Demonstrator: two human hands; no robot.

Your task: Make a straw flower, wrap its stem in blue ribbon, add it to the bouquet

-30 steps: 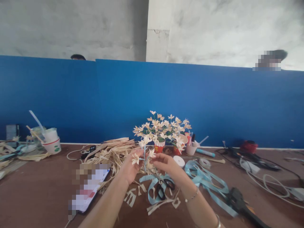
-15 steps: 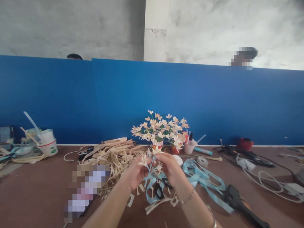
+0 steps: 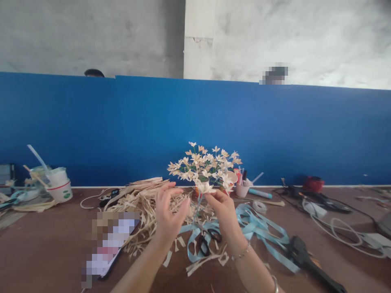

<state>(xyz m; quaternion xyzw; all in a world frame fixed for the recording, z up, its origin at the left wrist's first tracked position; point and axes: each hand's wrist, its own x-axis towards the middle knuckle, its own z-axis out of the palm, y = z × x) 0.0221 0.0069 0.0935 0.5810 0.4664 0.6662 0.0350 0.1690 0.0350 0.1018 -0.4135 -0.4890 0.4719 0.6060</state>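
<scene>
My right hand [image 3: 224, 209] pinches a cream artificial flower [image 3: 205, 189] just under its petals; a thin bluish stem hangs below it. To its left, my left hand [image 3: 171, 211] is raised with fingers apart, holding nothing. Behind both hands stands a bunch of cream artificial flowers [image 3: 203, 160] with green bits among the stems. Under the hands lie black-handled scissors [image 3: 204, 245], partly covered by light blue ribbon [image 3: 195, 254] and pale cut scraps [image 3: 201, 264]. A heap of dry straw-coloured strips [image 3: 146, 203] spreads beyond my left hand.
A phone [image 3: 113, 246] lies at left, a white cup [image 3: 60, 190] farther left. More blue ribbon [image 3: 259, 228], a black tool that looks like a glue gun [image 3: 308, 260] and white cables [image 3: 342, 236] are at right. A blue partition [image 3: 137, 130] closes the back; heads show above it.
My left hand has let go of the flower stems, opened and risen to the left. My right hand keeps its pinch. Beyond the partition, the head at right has shifted left.
</scene>
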